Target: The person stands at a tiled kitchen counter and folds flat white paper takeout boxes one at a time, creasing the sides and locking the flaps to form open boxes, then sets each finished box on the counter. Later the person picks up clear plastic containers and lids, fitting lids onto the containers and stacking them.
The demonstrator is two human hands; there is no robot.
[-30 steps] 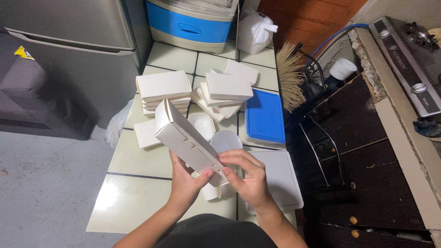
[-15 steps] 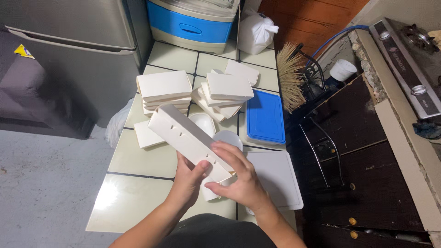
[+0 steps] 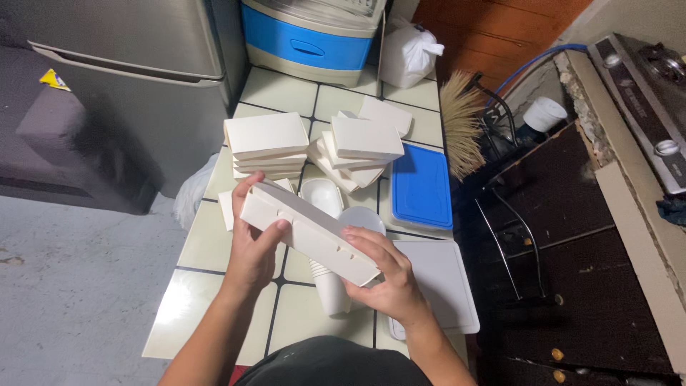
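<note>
Both hands (image 3: 321, 264) grip seemingly empty box (image 3: 307, 232).

Pale tiled counter (image 3: 214, 243); grey concrete floor (image 3: 78, 286) left; steel fridge (image 3: 128, 64) at far-left corner; dark cabinet (image 3: 572, 236) right; dim light.

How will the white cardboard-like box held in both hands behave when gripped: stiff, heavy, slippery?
The long white cardboard-like box probably weighs little: the left hand and right hand hold it tilted by its ends. Its thin walls and cut slots suggest it would dent under a hard squeeze. The matte surface looks unlikely to slip.
</note>
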